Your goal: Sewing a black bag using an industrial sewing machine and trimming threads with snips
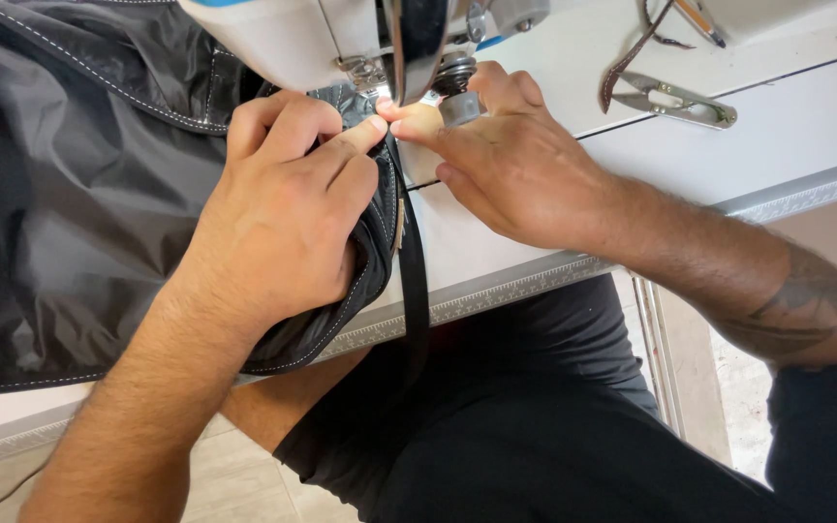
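The left hand (283,208) is lying curled over a bunched fold of dark fabric (70,194), its fingers bent and pinching the stitched edge against the table; the thumb is stretching toward one o'clock, touching the right hand's fingertip. The fabric is smooth, slightly glossy and crinkled, with pale topstitching running along its seams; it is spreading from the hand toward nine o'clock, covering the left of the white table (496,252). The right hand (515,165) is resting at three o'clock of the left, fingers half closed, thumb and forefinger nipping the fabric edge just below the sewing machine (341,39); the machine's white, rounded head is sitting at twelve o'clock. A flat black strap (413,281), narrow and woven, is hanging from between the hands toward six o'clock, over the table's ridged metal edge. Metal thread snips (675,100), slim and pointed, are lying well apart at two o'clock.
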